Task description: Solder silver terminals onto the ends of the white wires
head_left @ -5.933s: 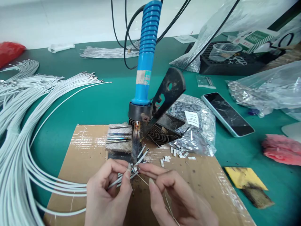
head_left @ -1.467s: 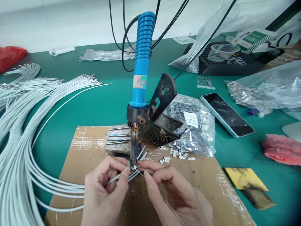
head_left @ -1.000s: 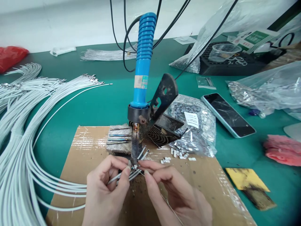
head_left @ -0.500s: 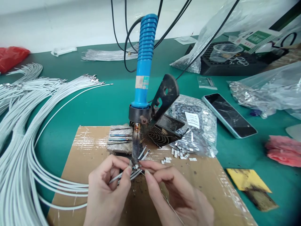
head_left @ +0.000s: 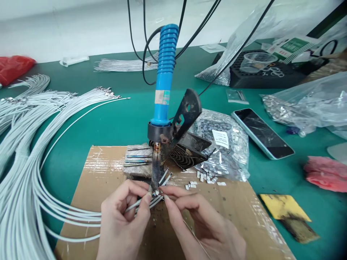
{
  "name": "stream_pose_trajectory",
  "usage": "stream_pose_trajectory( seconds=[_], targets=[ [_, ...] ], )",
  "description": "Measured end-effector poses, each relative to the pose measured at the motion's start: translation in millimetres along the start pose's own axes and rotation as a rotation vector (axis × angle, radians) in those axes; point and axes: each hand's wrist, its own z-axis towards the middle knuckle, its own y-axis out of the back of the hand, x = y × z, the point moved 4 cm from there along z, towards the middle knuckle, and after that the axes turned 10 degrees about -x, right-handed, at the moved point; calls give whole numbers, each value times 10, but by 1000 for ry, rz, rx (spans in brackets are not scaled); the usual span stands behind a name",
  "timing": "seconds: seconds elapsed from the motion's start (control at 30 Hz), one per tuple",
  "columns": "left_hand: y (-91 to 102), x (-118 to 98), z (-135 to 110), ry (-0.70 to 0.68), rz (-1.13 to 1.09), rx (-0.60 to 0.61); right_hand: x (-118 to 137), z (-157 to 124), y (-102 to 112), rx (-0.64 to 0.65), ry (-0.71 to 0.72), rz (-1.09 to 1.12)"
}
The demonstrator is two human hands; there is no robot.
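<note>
A blue-handled soldering iron [head_left: 165, 83] stands tip-down in a black metal stand [head_left: 187, 141] on a taped cardboard sheet [head_left: 92, 173]. My left hand [head_left: 123, 222] pinches the end of a thin white cable [head_left: 132, 206] and holds it right at the iron's tip [head_left: 155, 180]. My right hand [head_left: 200, 225] pinches a fine solder wire [head_left: 193, 236] whose end meets the same spot. Both hands are closed, fingertips almost touching under the tip. A few more white cable ends lie fanned beside the tip.
A big bundle of white cables [head_left: 24, 151] sweeps across the green table on the left. Behind the stand lie a bag of small metal parts [head_left: 225, 144], loose parts [head_left: 206, 177], a phone [head_left: 261, 133], plastic bags [head_left: 306, 101], a pink cloth [head_left: 325, 173] and a yellow sponge [head_left: 287, 213].
Both hands stay at the iron's tip with the cable and solder wire; only slight finger shifts and small camera drift show.
</note>
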Motion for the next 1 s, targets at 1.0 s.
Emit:
stream_pose_trajectory(
  seconds=[1.0],
  targets=[
    [138,140,70,-93,113,149,25,-8,-15,-31,144,-32]
  ],
)
